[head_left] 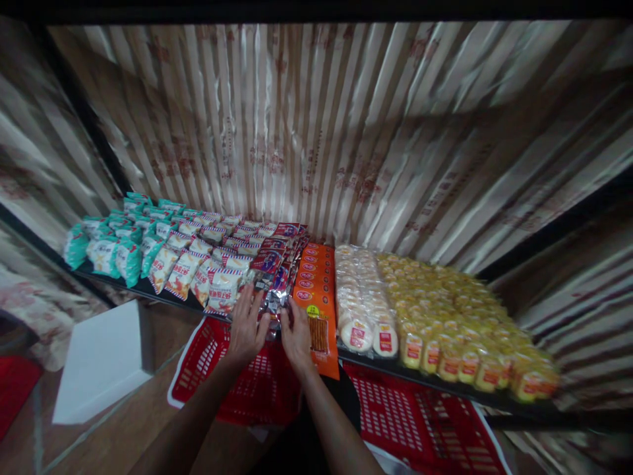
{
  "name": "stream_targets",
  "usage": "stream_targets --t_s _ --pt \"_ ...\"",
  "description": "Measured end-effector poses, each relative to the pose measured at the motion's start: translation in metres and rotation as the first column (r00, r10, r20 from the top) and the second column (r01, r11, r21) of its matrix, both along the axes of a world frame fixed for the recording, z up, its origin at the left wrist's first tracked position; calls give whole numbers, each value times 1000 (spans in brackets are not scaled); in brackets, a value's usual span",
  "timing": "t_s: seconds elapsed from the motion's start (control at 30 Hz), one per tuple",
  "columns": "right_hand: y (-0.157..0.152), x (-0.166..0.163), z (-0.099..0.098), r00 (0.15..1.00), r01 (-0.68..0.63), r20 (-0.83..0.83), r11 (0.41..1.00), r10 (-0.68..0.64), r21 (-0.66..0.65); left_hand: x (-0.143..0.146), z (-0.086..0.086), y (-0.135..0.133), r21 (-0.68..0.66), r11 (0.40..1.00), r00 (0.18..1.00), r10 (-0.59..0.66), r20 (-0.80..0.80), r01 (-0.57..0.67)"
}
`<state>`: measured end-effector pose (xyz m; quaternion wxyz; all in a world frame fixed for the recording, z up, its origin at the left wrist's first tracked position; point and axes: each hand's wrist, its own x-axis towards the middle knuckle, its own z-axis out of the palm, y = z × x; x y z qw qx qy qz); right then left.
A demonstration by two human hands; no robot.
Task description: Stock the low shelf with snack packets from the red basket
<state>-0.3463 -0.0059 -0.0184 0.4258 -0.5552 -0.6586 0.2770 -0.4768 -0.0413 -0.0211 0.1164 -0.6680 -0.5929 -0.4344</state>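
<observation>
My left hand (pixel 247 328), fingers stretched out, lies at the left front edge of a row of dark purple and silver packets (pixel 271 262). On the other side of that row is my right hand (pixel 297 335), its fingers slightly bent and apart. Both hands seem to touch the front packets, whose lower ends are partly hidden. White packets with striped edges (pixel 226 288) lie just left of my left hand. An orange packet (pixel 320 280) with a window showing brown sticks lies right beside my right hand and overhangs the shelf's front edge.
Teal packets (pixel 105 256) fill the shelf's left end. Round white wrapped snacks (pixel 357 333) and yellow wrapped snacks (pixel 445 310) cover the right side. Red baskets (pixel 195 359) (pixel 395 402) stand below the shelf. A white box (pixel 101 363) is on the tiled floor. Striped cloth (pixel 297 119) hangs behind.
</observation>
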Motion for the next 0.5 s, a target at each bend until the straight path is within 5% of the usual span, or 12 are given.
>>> stream_targets --t_s 0.5 --pt "-26 23 -15 998 13 -68 1000 -13 3 60 -16 -52 9 979 978 -203 40 203"
